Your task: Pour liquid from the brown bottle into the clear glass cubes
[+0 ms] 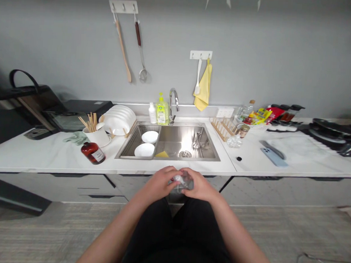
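Both hands meet in front of the counter's front edge, around a small clear container [187,182] that looks like glass or plastic. My left hand [164,182] is closed on its left side, with a whitish patch by the thumb that I cannot make out. From the right, my right hand [199,185] wraps its fingers and thumb about the same container. Just beyond them is the steel sink [179,135], with two white bowls [144,150] in its left part and a yellow sponge [162,154] beside them.
Left of the sink stand a plate rack with white plates [119,120], a utensil pot [96,136] and a tilted amber bottle [93,153]. Behind it are a faucet [173,103] and a green soap bottle [161,113]. A wooden rack [223,128], jars and a phone [274,156] lie to the right.
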### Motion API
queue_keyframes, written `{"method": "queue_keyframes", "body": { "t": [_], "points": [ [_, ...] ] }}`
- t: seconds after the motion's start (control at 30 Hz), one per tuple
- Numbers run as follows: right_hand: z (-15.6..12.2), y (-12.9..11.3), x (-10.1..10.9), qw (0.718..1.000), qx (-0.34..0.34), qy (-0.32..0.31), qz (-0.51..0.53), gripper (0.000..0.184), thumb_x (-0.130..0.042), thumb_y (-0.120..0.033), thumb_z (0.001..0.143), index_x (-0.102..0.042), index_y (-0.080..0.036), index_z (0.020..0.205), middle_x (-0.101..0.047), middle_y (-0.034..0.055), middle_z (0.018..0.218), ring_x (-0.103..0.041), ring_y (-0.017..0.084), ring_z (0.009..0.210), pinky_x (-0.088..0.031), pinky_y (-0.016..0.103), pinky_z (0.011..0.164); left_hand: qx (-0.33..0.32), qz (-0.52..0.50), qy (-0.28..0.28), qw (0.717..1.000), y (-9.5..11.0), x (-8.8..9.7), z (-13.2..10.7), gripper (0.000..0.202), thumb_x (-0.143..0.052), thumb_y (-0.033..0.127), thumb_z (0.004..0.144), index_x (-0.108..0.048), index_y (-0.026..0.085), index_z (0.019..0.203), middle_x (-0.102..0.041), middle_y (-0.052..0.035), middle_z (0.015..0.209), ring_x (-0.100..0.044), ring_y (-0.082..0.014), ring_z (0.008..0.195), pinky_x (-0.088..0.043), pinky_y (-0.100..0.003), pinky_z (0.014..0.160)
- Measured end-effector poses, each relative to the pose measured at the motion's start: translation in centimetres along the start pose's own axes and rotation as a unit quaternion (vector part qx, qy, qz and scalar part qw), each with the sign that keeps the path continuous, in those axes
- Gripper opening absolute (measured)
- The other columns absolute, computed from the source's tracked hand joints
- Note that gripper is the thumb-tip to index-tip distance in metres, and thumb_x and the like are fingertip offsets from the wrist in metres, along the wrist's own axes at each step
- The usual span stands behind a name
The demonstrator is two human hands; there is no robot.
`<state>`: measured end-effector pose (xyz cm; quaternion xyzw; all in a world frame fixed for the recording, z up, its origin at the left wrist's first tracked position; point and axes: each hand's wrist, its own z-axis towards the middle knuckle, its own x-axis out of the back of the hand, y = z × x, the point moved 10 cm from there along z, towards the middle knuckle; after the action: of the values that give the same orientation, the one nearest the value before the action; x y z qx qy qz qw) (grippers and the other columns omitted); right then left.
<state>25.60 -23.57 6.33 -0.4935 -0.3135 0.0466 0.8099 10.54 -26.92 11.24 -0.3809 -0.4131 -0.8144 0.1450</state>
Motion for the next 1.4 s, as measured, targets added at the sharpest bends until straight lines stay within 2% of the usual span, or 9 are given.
{"method": "queue_keyframes", "body": {
  "t": [0.2,0.57,0.77,0.87,0.97,1.1,1.17,1.27,1.4],
  "points": [
    [-1.1,-0.3,-0.6,1.0,-0.004,-0.018,0.02,0.069,-0.093,-0.02,0.071,-0.073,-0.029,0.137,-0.083,0.0056,0.127,-0.08,0.033,0.111,-0.063,0.044,0.1,0.004,0.093,-0.072,0.993,2.5,-0.9,-0.6,0.027,-0.066,0.024,0.11,-0.075,0.026,0.136,-0.076,-0.0094,0.123,-0.077,-0.0278,0.111,-0.062,-0.039,0.099],
    [-2.1,-3.9,-2.1,0.999,0.01,-0.012,-0.039,0.058,-0.085,-0.014,0.071,-0.076,-0.029,0.127,-0.086,0.0044,0.119,-0.08,0.03,0.102,-0.063,0.04,0.092,0.134,0.244,-0.07,0.958,2.4,-0.5,-1.7,0.04,-0.055,0.052,0.115,-0.085,0.025,0.117,-0.086,-0.0162,0.101,-0.084,-0.0369,0.097,-0.062,-0.047,0.085],
    [-2.8,-4.1,-1.7,0.998,0.007,0.018,-0.059,0.058,-0.086,-0.014,0.071,-0.076,-0.028,0.127,-0.085,0.0043,0.119,-0.079,0.029,0.101,-0.061,0.039,0.09,0.038,0.11,-0.053,0.992,4.4,0.4,-2.8,0.047,-0.065,0.029,0.105,-0.07,0.031,0.152,-0.082,-0.0088,0.144,-0.078,-0.0312,0.131,-0.06,-0.044,0.113],
    [-3.1,-4.6,-1.9,1.0,0.004,0.006,-0.03,0.055,-0.088,-0.018,0.074,-0.076,-0.026,0.127,-0.085,0.0043,0.119,-0.079,0.027,0.1,-0.061,0.036,0.089,0.095,0.146,-0.094,0.98,3.4,0.4,-3.2,0.031,-0.065,0.04,0.107,-0.078,0.025,0.132,-0.087,-0.0115,0.12,-0.082,-0.0344,0.113,-0.061,-0.044,0.101],
    [-3.3,-4.8,-2.0,1.0,0.003,0.005,-0.01,0.058,-0.088,-0.019,0.075,-0.075,-0.025,0.131,-0.085,0.0055,0.125,-0.079,0.027,0.105,-0.062,0.036,0.092,0.147,0.17,-0.094,0.97,3.0,0.8,-3.4,0.041,-0.062,0.059,0.11,-0.078,0.023,0.122,-0.085,-0.0113,0.105,-0.081,-0.0354,0.102,-0.058,-0.043,0.092],
    [-3.5,-4.5,-2.0,1.0,-0.005,0.015,-0.007,0.058,-0.088,-0.018,0.075,-0.075,-0.025,0.131,-0.085,0.0034,0.118,-0.079,0.025,0.099,-0.062,0.035,0.09,0.074,0.118,-0.07,0.988,4.8,0.7,-2.9,0.028,-0.068,0.041,0.107,-0.075,0.026,0.129,-0.084,-0.0097,0.126,-0.079,-0.0306,0.117,-0.057,-0.038,0.101],
    [-3.6,-4.4,-2.0,1.0,-0.01,0.022,-0.017,0.058,-0.089,-0.018,0.074,-0.075,-0.025,0.13,-0.085,0.0033,0.117,-0.078,0.024,0.095,-0.061,0.034,0.087,0.083,0.138,-0.08,0.984,4.6,0.3,-2.8,0.026,-0.064,0.036,0.108,-0.076,0.024,0.127,-0.084,-0.0116,0.122,-0.08,-0.0317,0.115,-0.058,-0.04,0.101],
    [-3.6,-4.3,-2.0,0.999,-0.011,0.031,-0.026,0.058,-0.087,-0.016,0.075,-0.076,-0.025,0.131,-0.085,0.0044,0.121,-0.079,0.024,0.095,-0.062,0.035,0.088,0.125,0.186,-0.088,0.971,3.8,0.1,-3.0,0.034,-0.062,0.044,0.11,-0.076,0.021,0.13,-0.084,-0.0152,0.112,-0.081,-0.037,0.107,-0.06,-0.047,0.098],
    [-3.7,-4.2,-1.9,0.999,-0.007,0.047,-0.007,0.062,-0.083,-0.011,0.074,-0.076,-0.026,0.135,-0.086,0.0041,0.123,-0.081,0.025,0.101,-0.063,0.036,0.092,0.026,0.108,-0.058,0.992,6.0,0.3,-2.8,0.05,-0.068,0.027,0.1,-0.067,0.024,0.151,-0.079,-0.014,0.14,-0.075,-0.0347,0.131,-0.06,-0.047,0.113]
  ]
}}
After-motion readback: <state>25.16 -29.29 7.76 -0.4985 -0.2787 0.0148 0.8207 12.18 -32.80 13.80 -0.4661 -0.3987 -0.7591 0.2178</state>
